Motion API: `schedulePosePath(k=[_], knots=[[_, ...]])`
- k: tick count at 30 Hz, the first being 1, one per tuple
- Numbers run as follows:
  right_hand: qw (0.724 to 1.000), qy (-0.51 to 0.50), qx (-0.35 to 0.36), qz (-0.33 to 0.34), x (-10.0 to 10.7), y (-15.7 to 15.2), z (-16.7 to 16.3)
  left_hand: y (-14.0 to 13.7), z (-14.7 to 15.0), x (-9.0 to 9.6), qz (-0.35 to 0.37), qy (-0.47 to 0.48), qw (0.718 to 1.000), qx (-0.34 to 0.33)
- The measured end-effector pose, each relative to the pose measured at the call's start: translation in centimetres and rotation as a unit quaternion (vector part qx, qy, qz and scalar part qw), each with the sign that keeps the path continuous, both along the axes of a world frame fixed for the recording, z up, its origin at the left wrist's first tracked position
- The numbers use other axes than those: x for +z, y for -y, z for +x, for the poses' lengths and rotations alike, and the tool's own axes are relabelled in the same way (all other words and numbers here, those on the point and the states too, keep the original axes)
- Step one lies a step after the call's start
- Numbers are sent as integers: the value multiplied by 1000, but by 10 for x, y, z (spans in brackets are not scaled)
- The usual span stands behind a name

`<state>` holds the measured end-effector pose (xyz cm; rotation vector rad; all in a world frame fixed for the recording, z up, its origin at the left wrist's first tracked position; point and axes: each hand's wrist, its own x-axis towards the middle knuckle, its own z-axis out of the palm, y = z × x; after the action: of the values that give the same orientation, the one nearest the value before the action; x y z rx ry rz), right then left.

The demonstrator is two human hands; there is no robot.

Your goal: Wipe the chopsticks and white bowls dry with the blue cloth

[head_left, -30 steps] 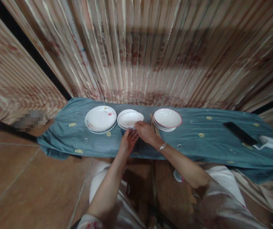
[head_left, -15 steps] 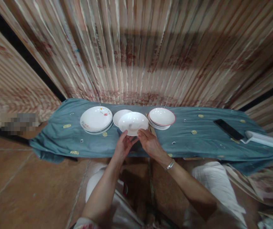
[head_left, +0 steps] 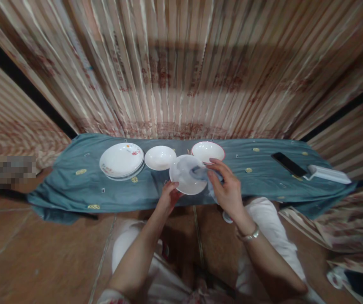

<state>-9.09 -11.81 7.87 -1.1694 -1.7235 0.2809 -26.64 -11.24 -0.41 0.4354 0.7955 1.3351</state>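
A white bowl [head_left: 184,179] is held tilted over the front of the table, its inside facing me. My left hand [head_left: 170,195] grips its lower left rim, thumb on top. At its right side my right hand [head_left: 225,183] pinches a thin bluish-grey cloth [head_left: 212,182], blurred by motion, part of which lies over the bowl's inside. Another white bowl [head_left: 160,157] rests on the table just behind and to the left. A red-rimmed bowl [head_left: 208,151] stands behind my right hand, partly covered by the held bowl and my fingers.
Flowered white plates [head_left: 121,159] are stacked at the left on the blue-green tablecloth [head_left: 73,181]. Chopstick ends [head_left: 188,151] show beside the red-rimmed bowl. To the right lie a black phone [head_left: 288,164] and a white object [head_left: 328,174]. A pleated curtain [head_left: 175,76] hangs behind.
The held bowl has moved right and nearer to me, uncovering the bowl behind it. My right hand has left the rim, moved right, and now shows the bluish-grey cloth in its fingers.
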Motion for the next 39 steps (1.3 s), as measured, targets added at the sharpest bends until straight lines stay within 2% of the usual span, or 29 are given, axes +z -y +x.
schedulePosePath(k=[3, 5, 7, 10, 15, 17, 20, 25, 28, 32, 36, 39], knots=[[996, 46, 56, -57, -15, -10, -17, 3, 4, 2, 8, 4, 1000, -12], [978, 118, 133, -110, -28, -8, -25, 4, 5, 3, 15, 2, 1000, -9], [958, 176, 182, -136, -39, -1, -31, 4, 4, 3, 24, -6, 1000, 7], [937, 228, 229, -131, -45, 10, -35, 4, 3, 1, 34, -25, 999, 35], [916, 269, 278, -107, -44, 13, -21, 9, -2, -4, -9, -57, 998, 37], [907, 306, 268, -107, -45, 11, -9, 12, -3, -5, -17, -65, 997, 34], [901, 364, 210, -107, -45, 10, 4, 15, -3, -5, -23, -71, 997, 19], [901, 405, 133, -75, -49, 1, 10, 14, -1, -5, -32, -68, 997, 8], [923, 376, 74, -37, -54, -9, 7, 13, 0, -6, -35, -64, 997, -1], [952, 300, 36, -40, -59, -24, 1, 14, 2, -8, -43, -53, 998, -18], [976, 208, 47, -52, -58, -34, -10, 15, 5, -9, -42, -32, 998, -39], [980, 161, 90, -76, -53, -35, -18, 14, 7, -10, -35, -8, 998, -55]])
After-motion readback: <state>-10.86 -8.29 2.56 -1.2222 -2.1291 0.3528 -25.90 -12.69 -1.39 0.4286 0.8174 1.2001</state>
